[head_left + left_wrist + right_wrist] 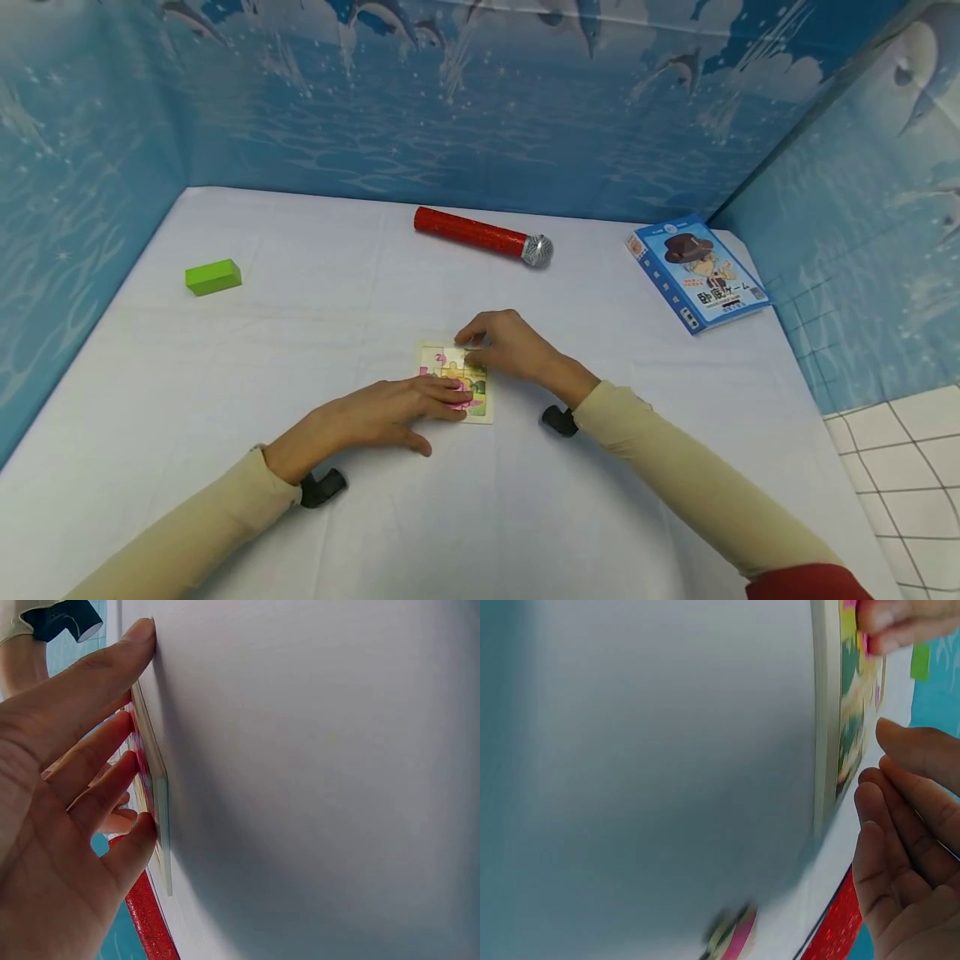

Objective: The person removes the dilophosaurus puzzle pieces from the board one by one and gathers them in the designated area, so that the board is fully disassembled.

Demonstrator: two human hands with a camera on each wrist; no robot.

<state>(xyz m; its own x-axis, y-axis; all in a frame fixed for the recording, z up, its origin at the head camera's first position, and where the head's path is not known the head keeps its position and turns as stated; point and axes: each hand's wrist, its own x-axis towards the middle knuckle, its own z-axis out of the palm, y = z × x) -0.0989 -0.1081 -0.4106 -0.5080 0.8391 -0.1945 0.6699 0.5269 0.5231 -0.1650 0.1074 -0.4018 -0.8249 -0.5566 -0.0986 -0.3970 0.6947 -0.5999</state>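
two hands on small square jigsaw board with pink and green picture (455,382), mid white table (225,375): left hand (375,414) flat, fingers straight, pinning near side; right hand (508,344) fingertips together at far corner (maybe pinching a piece). better to press level, keeping board steady

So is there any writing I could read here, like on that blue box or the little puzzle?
Blue box: a bold dark title under the cartoon figure in a hat, too small and blurred to read.
Box side and corners: tiny print and marks, unreadable.
Puzzle: pictures only, no words.
Red microphone, green block: no writing visible.
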